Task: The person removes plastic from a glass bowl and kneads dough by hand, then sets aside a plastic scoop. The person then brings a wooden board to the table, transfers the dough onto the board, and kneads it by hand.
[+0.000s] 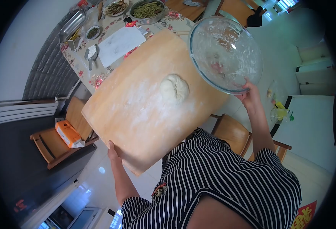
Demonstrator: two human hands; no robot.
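My right hand (249, 98) grips the rim of a large clear glass bowl (229, 57), its inside streaked with white residue. The bowl is tilted and overlaps the right end of a wooden board (114, 110) in this view. At the board's near left edge, my left hand (114, 152) is closed on it, thumb on top and the other fingers hidden underneath. A round lump of pale dough (174, 89) rests on the board, with a folded crease on top. White flour is smeared over the wood around it.
Behind the board, a flower-patterned tablecloth (80, 63) carries a white sheet (118, 45), a metal scoop of white powder (91, 55), a bowl of green pods (148, 10) and a metal tray (73, 23). Wooden chairs stand left and right; one holds an orange packet (68, 133).
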